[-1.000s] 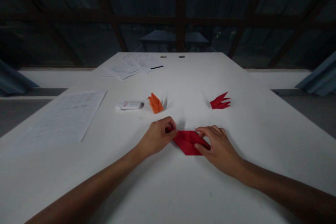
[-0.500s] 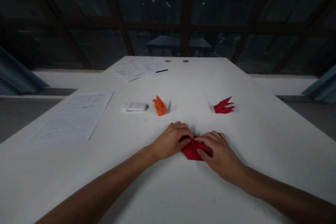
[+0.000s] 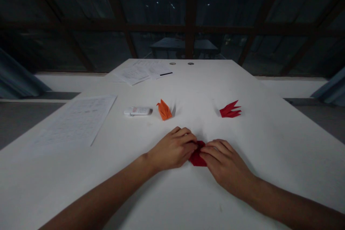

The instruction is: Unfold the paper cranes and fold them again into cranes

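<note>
A piece of folded red paper (image 3: 198, 159) lies flat on the white table between my hands, its left and right sides covered by fingers. My left hand (image 3: 176, 148) grips its left edge with curled fingers. From the other side my right hand (image 3: 225, 160) presses on the paper, thumb and fingertips pinched close together over it. Beyond my left hand stands an orange origami figure (image 3: 164, 110) with a pointed tip. A red origami piece with several spikes (image 3: 230, 109) lies beyond my right hand.
A white bottle-like container (image 3: 138, 111) lies left of the orange figure. A printed sheet (image 3: 78, 120) is at the left, with more papers (image 3: 137, 73) and a thin black strip (image 3: 166, 74) farther back. Two round discs (image 3: 172, 63) sit near the table's far edge.
My left fingers have curled further over the paper's left side. My right fingers have shifted slightly, and the raised red flap under them no longer shows. The other objects stay put.
</note>
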Demonstrator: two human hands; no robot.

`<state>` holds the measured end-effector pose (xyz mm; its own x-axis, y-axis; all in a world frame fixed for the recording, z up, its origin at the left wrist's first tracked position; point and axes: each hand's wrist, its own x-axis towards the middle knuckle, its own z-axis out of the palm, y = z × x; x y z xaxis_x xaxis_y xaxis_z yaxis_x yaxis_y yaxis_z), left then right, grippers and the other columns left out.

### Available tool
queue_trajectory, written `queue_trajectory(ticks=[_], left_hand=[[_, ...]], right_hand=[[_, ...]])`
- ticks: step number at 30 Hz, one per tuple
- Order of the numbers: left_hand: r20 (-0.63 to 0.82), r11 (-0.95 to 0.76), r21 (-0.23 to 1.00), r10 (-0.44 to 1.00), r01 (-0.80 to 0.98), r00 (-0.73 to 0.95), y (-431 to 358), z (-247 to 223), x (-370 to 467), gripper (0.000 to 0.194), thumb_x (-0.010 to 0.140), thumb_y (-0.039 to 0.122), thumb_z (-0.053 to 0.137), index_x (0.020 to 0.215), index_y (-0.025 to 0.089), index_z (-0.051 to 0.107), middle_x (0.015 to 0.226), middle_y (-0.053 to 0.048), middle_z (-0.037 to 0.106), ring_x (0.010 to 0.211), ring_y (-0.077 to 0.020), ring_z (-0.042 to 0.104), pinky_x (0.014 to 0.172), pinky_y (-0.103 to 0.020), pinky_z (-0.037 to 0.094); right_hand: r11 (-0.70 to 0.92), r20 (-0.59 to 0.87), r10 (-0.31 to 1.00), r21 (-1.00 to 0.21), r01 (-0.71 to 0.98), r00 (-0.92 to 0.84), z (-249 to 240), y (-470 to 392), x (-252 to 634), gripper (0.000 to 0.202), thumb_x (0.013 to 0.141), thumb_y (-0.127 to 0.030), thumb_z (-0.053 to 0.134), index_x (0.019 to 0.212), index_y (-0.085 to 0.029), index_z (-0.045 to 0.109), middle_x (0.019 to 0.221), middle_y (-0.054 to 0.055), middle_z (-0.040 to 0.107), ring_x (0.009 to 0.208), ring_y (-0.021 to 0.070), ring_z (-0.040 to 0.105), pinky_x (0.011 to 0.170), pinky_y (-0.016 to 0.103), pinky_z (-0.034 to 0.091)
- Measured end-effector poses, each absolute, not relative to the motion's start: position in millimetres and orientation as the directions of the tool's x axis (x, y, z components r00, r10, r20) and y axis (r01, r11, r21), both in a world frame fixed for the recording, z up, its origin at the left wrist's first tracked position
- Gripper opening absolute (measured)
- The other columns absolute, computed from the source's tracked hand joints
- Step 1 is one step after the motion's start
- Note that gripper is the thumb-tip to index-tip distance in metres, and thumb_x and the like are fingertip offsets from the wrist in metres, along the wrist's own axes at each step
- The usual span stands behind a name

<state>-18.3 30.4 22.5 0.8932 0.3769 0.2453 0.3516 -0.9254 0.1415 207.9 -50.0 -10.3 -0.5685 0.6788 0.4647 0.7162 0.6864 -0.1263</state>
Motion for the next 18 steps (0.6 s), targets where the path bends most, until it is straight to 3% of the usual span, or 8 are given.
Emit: queue_trajectory(ticks=[8, 12, 18], left_hand=[[0.276, -0.914, -0.015, 0.386, 0.405, 0.880, 23.9, 16.2, -16.9, 0.023, 0.105, 0.027, 0.047, 0.103, 0.019, 0.069, 0.091, -0.004, 0.068, 0.096, -0.0212, 0.056, 0.090, -0.040, 0.038], [0.299, -0.889, -0.025, 0.429, 0.457, 0.852, 20.3, 14.1, -17.8, 0.024, 0.105, 0.029, 0.047, 0.109, 0.022, 0.069, 0.092, -0.003, 0.068, 0.099, -0.0218, 0.056, 0.090, -0.041, 0.037], [0.306, -0.824, -0.020, 0.535, 0.567, 0.788, 20.7, 12.7, -21.7, 0.025, 0.100, 0.039, 0.054, 0.102, 0.021, 0.071, 0.093, -0.004, 0.067, 0.100, -0.0246, 0.056, 0.090, -0.044, 0.038]], right_hand=[[0.678, 0.419, 0.698, -0.128, 0.724, -0.580, -11.8, -52.4, 208.4, 0.018, 0.092, -0.006, 0.064, 0.104, -0.018, 0.072, 0.107, 0.004, 0.076, 0.095, 0.0227, 0.065, 0.095, 0.043, 0.052], [0.686, 0.439, 0.673, -0.068, 0.725, -0.596, -11.4, -54.3, 209.4, 0.021, 0.090, -0.002, 0.062, 0.104, -0.015, 0.072, 0.110, 0.008, 0.076, 0.100, 0.0243, 0.065, 0.105, 0.045, 0.050], [0.681, 0.388, 0.685, -0.039, 0.732, -0.616, -8.9, -56.0, 208.2, 0.018, 0.089, -0.004, 0.066, 0.102, -0.014, 0.072, 0.107, 0.009, 0.074, 0.100, 0.0252, 0.065, 0.102, 0.043, 0.054]])
